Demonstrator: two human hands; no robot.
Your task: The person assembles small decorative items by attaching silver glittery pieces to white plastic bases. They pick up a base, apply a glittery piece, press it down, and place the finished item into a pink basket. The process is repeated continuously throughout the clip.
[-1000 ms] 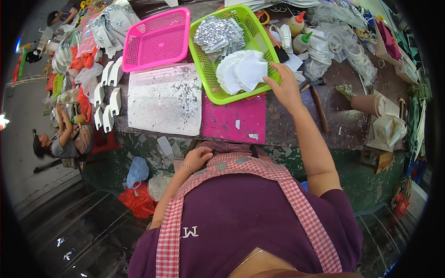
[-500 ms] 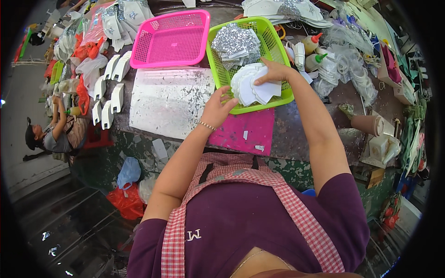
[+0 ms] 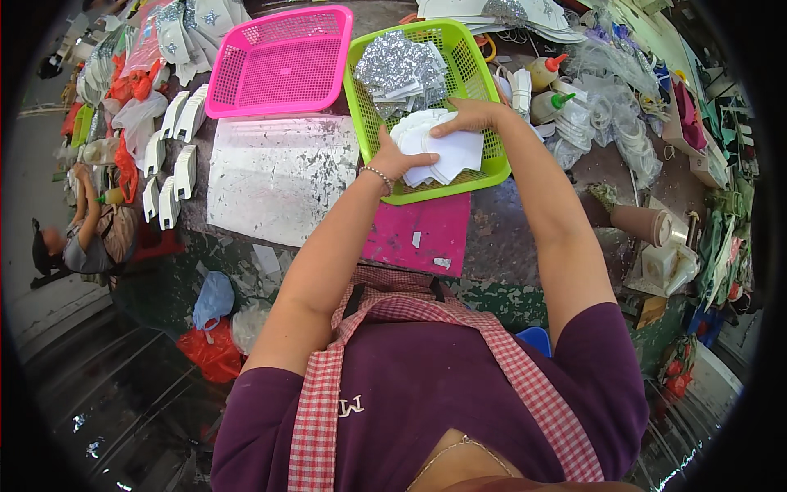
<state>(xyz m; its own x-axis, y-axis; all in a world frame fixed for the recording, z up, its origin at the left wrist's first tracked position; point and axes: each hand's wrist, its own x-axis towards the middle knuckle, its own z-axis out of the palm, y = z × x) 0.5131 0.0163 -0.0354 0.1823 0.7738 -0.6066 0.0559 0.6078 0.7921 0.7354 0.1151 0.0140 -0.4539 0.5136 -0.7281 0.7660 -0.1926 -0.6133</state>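
A green plastic basket (image 3: pixel 502 169) stands in front of me at the table edge. In its near half, a stack of white scallop-edged cut pieces (image 3: pixel 459 155) lies between my hands. From the left, my left hand (image 3: pixel 397 157) grips the stack, its thumb across the top pieces. My right hand (image 3: pixel 474 119) grasps the far right side, thumb on top and fingers partly hidden beyond the pieces. Behind them in the basket sits a pile of silver glitter pieces (image 3: pixel 400 69) with white undersides, touched by neither hand.
A pink basket (image 3: pixel 215 105) stands to the left behind a paint-flecked white sheet (image 3: pixel 279 176). Several stacks of white curved pieces (image 3: pixel 185 172) line the far left. Two glue bottles (image 3: pixel 544 72), clear plastic bags (image 3: pixel 631 139) and a brown cup (image 3: pixel 641 224) are on the right. Another person (image 3: pixel 94 230) works at far left.
My left hand has closed in on the white stack, its thumb now over the top. The right hand has shifted slightly, and the pieces sit closer together. The whole view has shifted a little.
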